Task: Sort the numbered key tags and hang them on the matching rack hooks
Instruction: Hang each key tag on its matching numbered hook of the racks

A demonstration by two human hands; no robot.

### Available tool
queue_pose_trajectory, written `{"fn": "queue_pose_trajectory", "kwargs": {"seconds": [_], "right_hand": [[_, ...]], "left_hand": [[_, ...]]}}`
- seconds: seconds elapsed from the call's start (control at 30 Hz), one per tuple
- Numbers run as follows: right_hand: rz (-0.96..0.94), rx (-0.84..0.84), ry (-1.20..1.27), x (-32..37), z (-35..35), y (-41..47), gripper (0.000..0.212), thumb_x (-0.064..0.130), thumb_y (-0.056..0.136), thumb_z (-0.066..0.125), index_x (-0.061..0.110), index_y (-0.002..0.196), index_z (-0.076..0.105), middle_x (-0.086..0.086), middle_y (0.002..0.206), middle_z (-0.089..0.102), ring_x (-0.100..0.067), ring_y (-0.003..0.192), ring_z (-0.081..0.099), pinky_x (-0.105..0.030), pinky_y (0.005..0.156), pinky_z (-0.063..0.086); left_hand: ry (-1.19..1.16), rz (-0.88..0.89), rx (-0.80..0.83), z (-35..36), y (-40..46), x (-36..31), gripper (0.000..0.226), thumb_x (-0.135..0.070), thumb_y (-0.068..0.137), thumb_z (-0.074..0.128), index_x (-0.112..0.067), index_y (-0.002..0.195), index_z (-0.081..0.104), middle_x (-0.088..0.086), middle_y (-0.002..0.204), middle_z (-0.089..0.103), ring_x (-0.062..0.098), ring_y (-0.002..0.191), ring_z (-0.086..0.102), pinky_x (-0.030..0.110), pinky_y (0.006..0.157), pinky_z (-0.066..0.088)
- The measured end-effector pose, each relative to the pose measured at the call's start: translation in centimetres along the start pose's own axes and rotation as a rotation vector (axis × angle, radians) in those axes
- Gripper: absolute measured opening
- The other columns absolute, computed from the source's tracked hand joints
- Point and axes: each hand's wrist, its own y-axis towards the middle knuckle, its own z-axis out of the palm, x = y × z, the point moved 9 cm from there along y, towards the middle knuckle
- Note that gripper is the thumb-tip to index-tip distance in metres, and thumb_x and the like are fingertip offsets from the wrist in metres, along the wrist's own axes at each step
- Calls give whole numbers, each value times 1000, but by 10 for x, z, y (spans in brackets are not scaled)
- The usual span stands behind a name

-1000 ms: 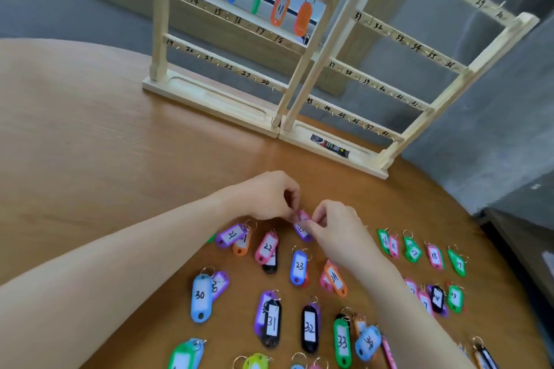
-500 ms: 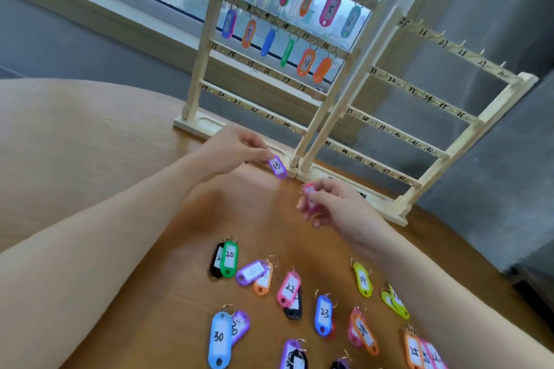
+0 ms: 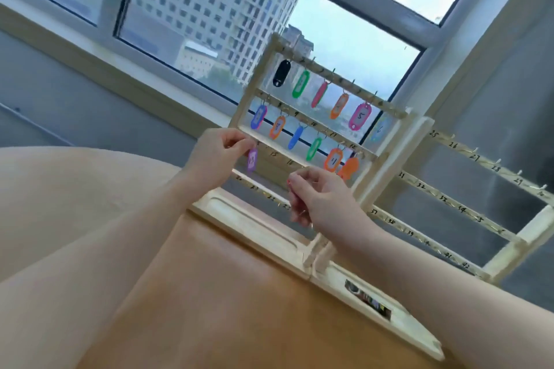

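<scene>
A round wooden table (image 3: pixel 90 219) fills the lower part of the view, and behind it a window (image 3: pixel 209 9) looks out on a tall building (image 3: pixel 215 3). Two wooden racks stand side by side at the table's far edge. The left rack (image 3: pixel 386 159) carries two full rows of hanging tags: black, green, pink, orange, magenta and pale blue on top, then blue, orange, blue, green, orange and orange below. The right rack (image 3: pixel 509 252) shows numbered rails with bare hooks, from 25 down into the 40s.

The left hand (image 3: pixel 215 156) is raised to the left end of the left rack's third rail. Its thumb and forefinger are pinched together on the ring of a purple tag (image 3: pixel 252 160), which hangs straight down from the fingertips, just beside the rail where the numbers begin. The right hand (image 3: pixel 317 198) hovers lower, in front of the rack's bottom rail, fingers curled around a pink tag (image 3: pixel 295 196), which is mostly hidden inside the grip.
</scene>
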Motion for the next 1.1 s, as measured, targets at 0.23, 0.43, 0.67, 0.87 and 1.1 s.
{"fn": "queue_pose_trajectory", "kwargs": {"seconds": [0.23, 0.43, 0.67, 0.87, 1.1], "right_hand": [[-52, -1, 66, 31, 12, 68, 14, 13, 105, 53, 6, 96, 61, 1, 65, 68, -13, 51, 62, -24, 49, 41], [-18, -14, 91, 11, 29, 91, 10, 15, 106, 53, 7, 102, 59, -1, 71, 72, -14, 55, 65, -21, 49, 43], [-30, -61, 129, 10, 38, 108, 12, 13, 106, 51, 9, 97, 59, -3, 70, 71, -15, 50, 62, -24, 47, 40], [-19, -80, 131, 5, 44, 121, 13, 17, 106, 52, 12, 98, 60, -2, 69, 73, -15, 49, 61, -24, 46, 38], [-21, -89, 92, 6, 42, 121, 12, 19, 106, 53, 14, 99, 62, -1, 71, 75, -16, 48, 61, -23, 47, 40]], "left_hand": [[-24, 94, -126, -15, 49, -17, 17, -26, 98, 63, -20, 90, 77, 1, 79, 74, 24, 78, 67, 43, 77, 54], [-62, -6, 18, -34, 61, 0, 17, -28, 95, 69, -16, 87, 79, -2, 80, 77, 14, 81, 73, 43, 90, 57], [35, -62, 211, -17, 59, 6, 21, -28, 98, 64, -19, 88, 79, -5, 81, 77, 23, 83, 68, 46, 93, 53], [77, -89, 231, -7, 58, 15, 19, -25, 99, 62, -19, 89, 77, -6, 79, 77, 28, 82, 68, 48, 90, 54], [44, -85, 188, -3, 62, 24, 17, -25, 98, 65, -16, 90, 77, -7, 74, 76, 11, 71, 63, 30, 75, 54]]}}
